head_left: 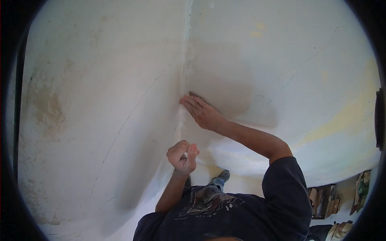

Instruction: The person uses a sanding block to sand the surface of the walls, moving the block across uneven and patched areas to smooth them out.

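My right hand (208, 115) lies against the right wall with its fingertips at the inner corner (183, 114). Under its fingers is a dark, thin, flat piece that looks like sandpaper (197, 95); only its upper edge shows, and the palm hides the rest. My left hand (183, 156) is raised in front of my chest, off the wall. Its fingers are curled in with the thumb up, and nothing shows in them. Pale, worn paint covers the left wall (100, 80), while yellowish patches mark the right wall (281, 72).
A long thin crack (130, 114) slants across the left wall, and a brown stain (49, 108) spreads near its outer side. Below, my shoe (224, 175) is on the floor. A wooden shelf-like unit (321, 201) and some cloth (339, 231) stand at the lower right.
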{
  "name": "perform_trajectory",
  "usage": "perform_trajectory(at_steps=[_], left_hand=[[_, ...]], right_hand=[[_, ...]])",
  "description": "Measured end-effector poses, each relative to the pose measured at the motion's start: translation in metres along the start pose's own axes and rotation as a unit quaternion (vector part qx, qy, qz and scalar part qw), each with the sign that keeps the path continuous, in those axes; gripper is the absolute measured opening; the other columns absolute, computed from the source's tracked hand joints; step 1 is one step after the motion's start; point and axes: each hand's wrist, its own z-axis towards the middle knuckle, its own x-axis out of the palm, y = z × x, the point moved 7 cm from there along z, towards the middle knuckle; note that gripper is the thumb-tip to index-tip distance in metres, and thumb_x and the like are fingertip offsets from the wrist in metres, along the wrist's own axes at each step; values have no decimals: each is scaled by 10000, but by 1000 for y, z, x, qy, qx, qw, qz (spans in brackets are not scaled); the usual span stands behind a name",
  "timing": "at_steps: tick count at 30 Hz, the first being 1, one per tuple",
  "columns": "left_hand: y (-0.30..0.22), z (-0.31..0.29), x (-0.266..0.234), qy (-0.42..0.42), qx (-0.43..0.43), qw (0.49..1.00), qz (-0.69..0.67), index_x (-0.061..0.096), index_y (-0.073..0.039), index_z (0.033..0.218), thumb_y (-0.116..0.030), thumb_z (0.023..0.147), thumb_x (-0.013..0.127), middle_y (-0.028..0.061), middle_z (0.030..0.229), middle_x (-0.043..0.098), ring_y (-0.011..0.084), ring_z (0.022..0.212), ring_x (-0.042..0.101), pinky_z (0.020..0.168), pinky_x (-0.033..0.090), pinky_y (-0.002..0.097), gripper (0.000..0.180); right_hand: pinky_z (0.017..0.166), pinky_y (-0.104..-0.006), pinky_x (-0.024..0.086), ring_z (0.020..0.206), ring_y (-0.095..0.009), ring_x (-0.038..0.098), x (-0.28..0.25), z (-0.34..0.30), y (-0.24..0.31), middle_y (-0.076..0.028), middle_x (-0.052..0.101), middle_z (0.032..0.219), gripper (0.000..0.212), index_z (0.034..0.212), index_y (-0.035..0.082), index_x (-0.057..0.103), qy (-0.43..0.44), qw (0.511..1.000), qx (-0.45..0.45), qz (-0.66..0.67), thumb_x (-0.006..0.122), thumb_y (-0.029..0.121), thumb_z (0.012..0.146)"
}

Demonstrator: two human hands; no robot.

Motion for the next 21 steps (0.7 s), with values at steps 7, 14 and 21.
perform_trajectory(at_steps=[7, 14, 21], left_hand=[[-1, 4, -11, -45, -36, 998, 23, 486, -19, 596, -59, 928, 529, 97, 539, 552, 142, 457, 531, 438, 401, 245, 337], [15, -7, -4, -36, -52, 998, 5, 487, -10, 593, -65, 933, 523, 93, 541, 551, 146, 470, 527, 449, 416, 263, 346], [26, -16, -1, -28, -74, 997, 17, 490, -10, 594, -58, 934, 511, 99, 530, 542, 153, 468, 530, 451, 423, 269, 344]], right_hand=[[1200, -472, 168, 1443, -233, 286, -69, 19, -78, -88, 371, 1532, 598, 1432, 12, 436, -90, 996, 1, -20, 494, 161, 855], [1191, -501, 163, 1449, -265, 271, -33, 6, -49, -99, 348, 1546, 614, 1433, -24, 420, -67, 997, 29, -10, 517, 164, 856], [1213, -423, 103, 1471, -251, 207, 99, -69, 59, -80, 319, 1563, 631, 1468, -18, 359, 116, 988, -104, 3, 466, 243, 903]])
